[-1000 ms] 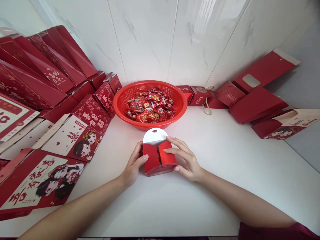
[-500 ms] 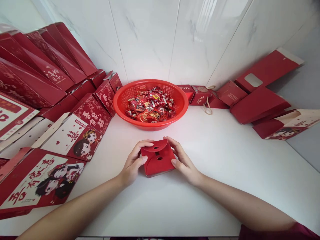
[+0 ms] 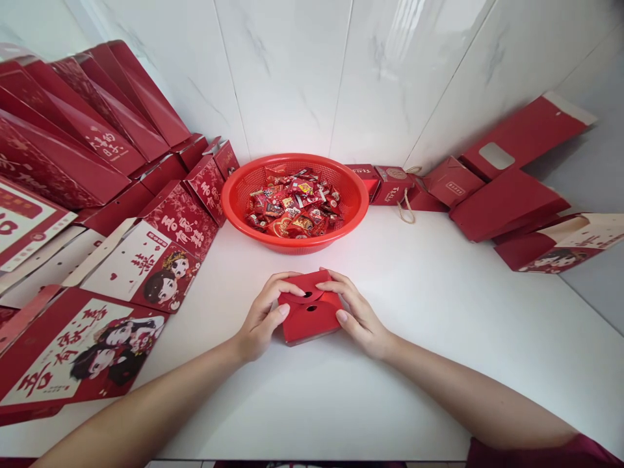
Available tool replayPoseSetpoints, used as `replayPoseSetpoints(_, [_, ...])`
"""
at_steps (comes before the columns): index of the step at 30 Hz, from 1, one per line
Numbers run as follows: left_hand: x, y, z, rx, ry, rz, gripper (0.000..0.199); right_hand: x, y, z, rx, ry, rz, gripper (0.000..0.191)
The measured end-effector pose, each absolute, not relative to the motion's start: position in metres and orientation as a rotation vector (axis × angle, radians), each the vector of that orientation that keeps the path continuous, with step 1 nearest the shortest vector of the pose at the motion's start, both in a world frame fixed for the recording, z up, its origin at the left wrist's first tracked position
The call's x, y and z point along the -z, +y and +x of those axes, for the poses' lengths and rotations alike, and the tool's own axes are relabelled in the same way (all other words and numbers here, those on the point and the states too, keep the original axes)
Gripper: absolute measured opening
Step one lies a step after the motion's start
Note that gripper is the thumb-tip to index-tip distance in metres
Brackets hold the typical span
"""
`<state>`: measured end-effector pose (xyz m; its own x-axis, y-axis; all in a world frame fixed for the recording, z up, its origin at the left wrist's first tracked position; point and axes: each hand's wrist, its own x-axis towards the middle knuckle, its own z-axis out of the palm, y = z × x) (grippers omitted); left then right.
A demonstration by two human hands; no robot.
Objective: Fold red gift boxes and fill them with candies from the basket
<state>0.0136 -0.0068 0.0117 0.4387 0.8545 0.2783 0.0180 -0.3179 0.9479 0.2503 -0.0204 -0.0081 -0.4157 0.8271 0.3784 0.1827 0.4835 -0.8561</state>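
Observation:
A small red gift box [image 3: 314, 324] rests on the white table between my two hands. Its top is formed by curved flaps, each with a dark hole near its edge. My left hand [image 3: 262, 318] grips the box's left side, thumb on the near flap and a finger pressing the far flap beside its hole. On the opposite side my right hand [image 3: 359, 318] holds the box, its thumb at the right edge and its index finger lying on the far flap. What is inside the box is hidden.
Beyond the box stands a red plastic basket [image 3: 244, 238] of wrapped candies [image 3: 297, 205]. Many red and white cardboard boxes [image 3: 114, 354] crowd the left side. More red boxes [image 3: 507, 201] stand at the back right, against the tiled wall [image 3: 287, 71].
Fingers of both hands have moved onto the far flap and pressed it down. The gap between the two flaps has closed up.

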Motion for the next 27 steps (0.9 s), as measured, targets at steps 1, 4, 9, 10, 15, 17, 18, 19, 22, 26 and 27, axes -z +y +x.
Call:
replayPoseSetpoints(1, [-0.0118, -0.0065, 0.0135, -1.033, 0.762, 1.691, 0.027, 0.0080, -0.0205, 0.2504, -0.953, -1.878, -0.848, 0.042])
replayPoseSetpoints(4, [-0.0121, -0.0059, 0.0132, -1.030, 0.760, 1.727, 0.027, 0.0072, -0.0208, 0.2504, -0.952, -1.882, -0.856, 0.042])
replayPoseSetpoints(9, [-0.0124, -0.0050, 0.0136, -1.030, 0.703, 1.723, 0.031, 0.0068, -0.0203, 0.2508, -0.945, -1.887, -0.859, 0.042])
replayPoseSetpoints(10, [-0.0124, -0.0048, 0.0138, -1.032, 0.676, 1.714, 0.034, 0.0068, -0.0202, 0.2509, -0.944, -1.887, -0.860, 0.043])
replayPoseSetpoints(15, [-0.0140, -0.0054, 0.0144, -1.011, 0.639, 1.728, 0.039, 0.0072, -0.0199, 0.2515, -0.941, -1.896, -0.862, 0.043])
replayPoseSetpoints(17, [-0.0150, -0.0066, 0.0145, -1.006, 0.652, 1.734, 0.035, 0.0075, -0.0200, 0.2520, -0.940, -1.898, -0.861, 0.043])
replayPoseSetpoints(18, [-0.0155, -0.0072, 0.0146, -1.005, 0.655, 1.731, 0.034, 0.0077, -0.0200, 0.2522, -0.941, -1.898, -0.859, 0.043])
replayPoseSetpoints(19, [-0.0158, -0.0078, 0.0147, -1.003, 0.658, 1.725, 0.033, 0.0079, -0.0200, 0.2525, -0.942, -1.902, -0.855, 0.043])
replayPoseSetpoints(22, [-0.0156, -0.0086, 0.0150, -0.999, 0.670, 1.719, 0.031, 0.0085, -0.0195, 0.2532, -0.937, -1.912, -0.846, 0.044])
replayPoseSetpoints(26, [-0.0146, -0.0082, 0.0147, -0.999, 0.683, 1.740, 0.030, 0.0095, -0.0177, 0.2538, -0.913, -1.928, -0.831, 0.044])
replayPoseSetpoints(27, [-0.0145, -0.0080, 0.0144, -1.000, 0.687, 1.748, 0.029, 0.0097, -0.0172, 0.2539, -0.910, -1.931, -0.827, 0.044])
